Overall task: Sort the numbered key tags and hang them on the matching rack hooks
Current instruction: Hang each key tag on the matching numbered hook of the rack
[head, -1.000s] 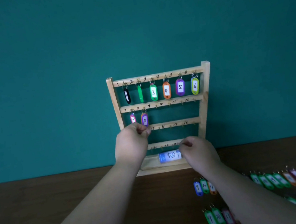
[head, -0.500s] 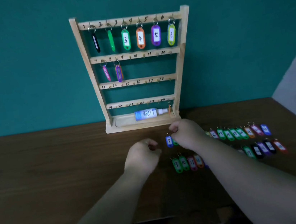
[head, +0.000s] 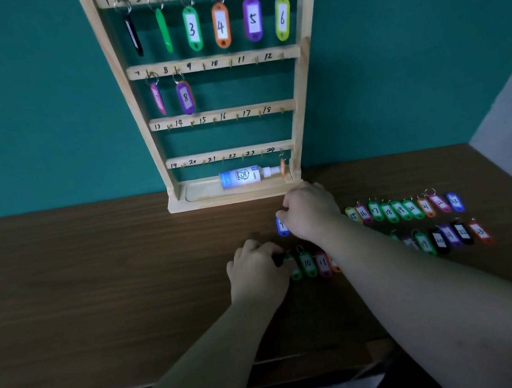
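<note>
On the rack [head: 138, 105], hook 9 [head: 203, 67] is bare. The left hand [head: 258, 273] curls against a green tag [head: 296, 274]; I cannot tell its grip. Tag 9 [head: 282, 228] lies on the table, and the right hand [head: 311, 212] pinches its ring end. Best to lift by the ring, with the loop facing the hook.

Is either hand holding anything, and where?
Right hand pinches the blue plastic key tag at its ring end; left hand curls against a green plastic key tag, grip unclear.
</note>
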